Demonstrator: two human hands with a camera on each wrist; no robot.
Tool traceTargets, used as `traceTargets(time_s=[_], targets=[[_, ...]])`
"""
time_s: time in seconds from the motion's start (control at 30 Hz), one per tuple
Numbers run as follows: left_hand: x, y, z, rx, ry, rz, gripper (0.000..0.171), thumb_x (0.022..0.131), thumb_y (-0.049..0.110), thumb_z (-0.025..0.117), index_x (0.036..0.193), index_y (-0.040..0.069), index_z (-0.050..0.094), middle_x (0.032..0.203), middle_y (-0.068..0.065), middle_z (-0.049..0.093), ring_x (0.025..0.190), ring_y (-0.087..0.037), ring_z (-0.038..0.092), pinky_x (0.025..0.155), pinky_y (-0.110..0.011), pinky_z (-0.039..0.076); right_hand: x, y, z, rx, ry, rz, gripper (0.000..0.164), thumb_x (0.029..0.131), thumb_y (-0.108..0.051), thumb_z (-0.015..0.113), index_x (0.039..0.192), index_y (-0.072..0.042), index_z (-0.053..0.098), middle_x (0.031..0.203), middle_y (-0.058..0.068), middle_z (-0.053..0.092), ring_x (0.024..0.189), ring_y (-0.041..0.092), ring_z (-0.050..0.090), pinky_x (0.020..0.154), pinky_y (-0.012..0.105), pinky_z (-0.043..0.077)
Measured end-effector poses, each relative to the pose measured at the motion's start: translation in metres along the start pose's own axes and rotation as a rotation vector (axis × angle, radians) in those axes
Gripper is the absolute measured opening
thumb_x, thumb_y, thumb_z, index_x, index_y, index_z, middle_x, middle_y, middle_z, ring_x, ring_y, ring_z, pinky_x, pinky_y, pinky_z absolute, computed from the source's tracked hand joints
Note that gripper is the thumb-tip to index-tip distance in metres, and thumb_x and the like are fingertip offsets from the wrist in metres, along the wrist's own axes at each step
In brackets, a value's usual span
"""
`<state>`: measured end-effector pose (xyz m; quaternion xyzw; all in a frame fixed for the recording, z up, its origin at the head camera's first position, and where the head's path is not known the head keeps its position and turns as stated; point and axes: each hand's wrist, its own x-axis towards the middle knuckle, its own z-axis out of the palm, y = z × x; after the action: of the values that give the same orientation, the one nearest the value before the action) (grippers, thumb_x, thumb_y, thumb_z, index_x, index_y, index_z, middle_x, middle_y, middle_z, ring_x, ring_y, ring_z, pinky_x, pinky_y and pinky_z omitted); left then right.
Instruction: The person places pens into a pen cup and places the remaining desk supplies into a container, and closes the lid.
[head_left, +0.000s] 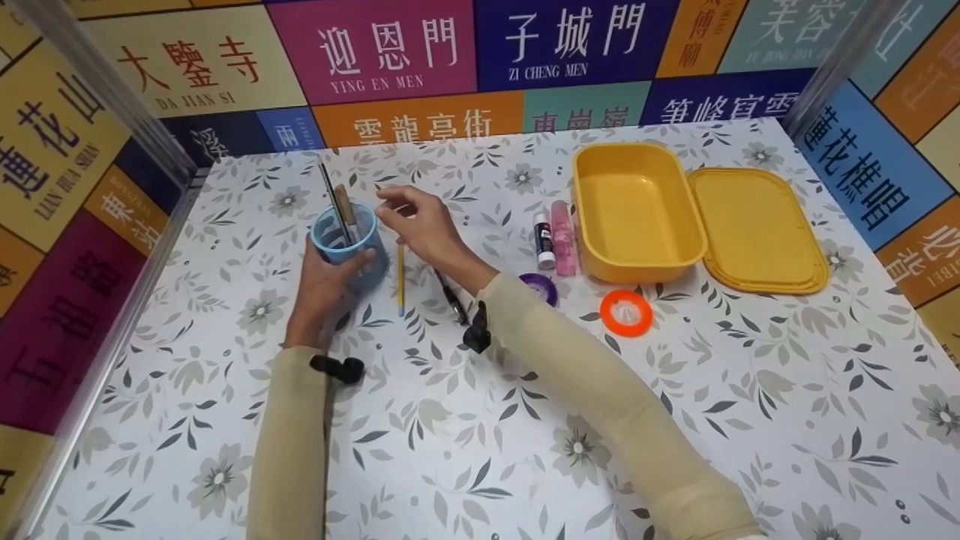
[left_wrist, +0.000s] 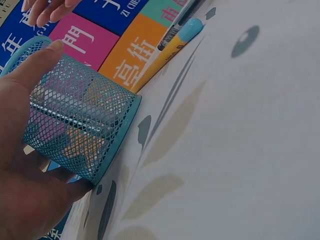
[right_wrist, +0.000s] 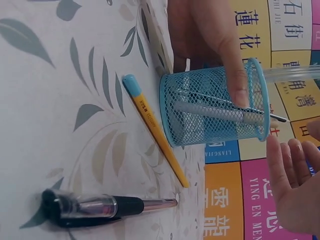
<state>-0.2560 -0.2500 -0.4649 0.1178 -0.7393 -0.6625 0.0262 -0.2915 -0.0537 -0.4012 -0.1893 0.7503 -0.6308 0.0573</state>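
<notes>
A light blue mesh pen cup (head_left: pixel 369 271) stands upright on the table, and my left hand (head_left: pixel 324 279) grips its side, thumb near the rim in the left wrist view. Inside it lean a slim dark stick (head_left: pixel 328 191) and a marker with a tan end (head_left: pixel 344 204). Beside the rim, my right hand (head_left: pixel 429 226) hovers with loosely bent fingers; nothing shows in it in the right wrist view. A yellow pencil (right_wrist: pixel 154 127) with a blue end lies next to the cup's base. Nearer the right forearm lies a black-capped clear pen (right_wrist: pixel 100 207).
Right of the hands lie a glue stick (head_left: pixel 544 241), a pink translucent tube-like item (head_left: pixel 563 238), a purple ring (head_left: pixel 551 287) partly behind the right sleeve and an orange ring (head_left: pixel 606 322). A yellow box (head_left: pixel 637 266) stands beyond, its lid (head_left: pixel 761 229) beside it. Printed panels enclose the table.
</notes>
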Motion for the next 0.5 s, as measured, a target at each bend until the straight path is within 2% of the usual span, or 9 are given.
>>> traceTargets(time_s=[0.17,0.27,0.33,0.5], targets=[[-0.001,-0.001,-0.002,0.068,-0.014,0.058,0.103,0.081,0.031,0.084,0.159,0.024,0.016,0.162,-0.004,0.033,0.149,-0.02,0.034,0.125,-0.036,0.027,-0.013,0.003,-0.008,-0.031,-0.019,-0.016,0.033,0.098,-0.026,0.065,0.129,-0.013,0.065,0.116,0.006,0.066,0.1,0.017,0.064,0.078,0.038,0.061],[-0.001,-0.001,-0.002,0.1,-0.017,0.081,0.104,0.082,0.032,0.083,0.16,0.021,0.015,0.162,-0.007,0.032,0.15,-0.021,0.032,0.125,-0.037,0.027,-0.021,0.005,-0.013,-0.071,-0.03,-0.026,0.032,0.098,-0.023,0.065,0.128,-0.013,0.065,0.115,0.006,0.067,0.097,0.017,0.065,0.072,0.032,0.06],[0.0,-0.001,-0.002,0.097,-0.015,0.071,0.104,0.082,0.032,0.083,0.16,0.022,0.014,0.162,-0.006,0.032,0.15,-0.021,0.032,0.125,-0.036,0.026,-0.026,0.006,-0.017,-0.095,-0.039,-0.025,0.032,0.097,-0.021,0.066,0.128,-0.011,0.065,0.115,0.007,0.067,0.096,0.019,0.065,0.069,0.029,0.059],[0.001,0.001,-0.002,0.091,-0.004,0.029,0.106,0.08,0.034,0.085,0.16,0.025,0.016,0.163,-0.003,0.032,0.15,-0.02,0.032,0.126,-0.036,0.025,-0.035,0.006,-0.025,-0.148,-0.034,0.032,0.032,0.095,-0.02,0.068,0.126,-0.011,0.065,0.115,0.009,0.068,0.096,0.022,0.066,0.071,0.027,0.056]])
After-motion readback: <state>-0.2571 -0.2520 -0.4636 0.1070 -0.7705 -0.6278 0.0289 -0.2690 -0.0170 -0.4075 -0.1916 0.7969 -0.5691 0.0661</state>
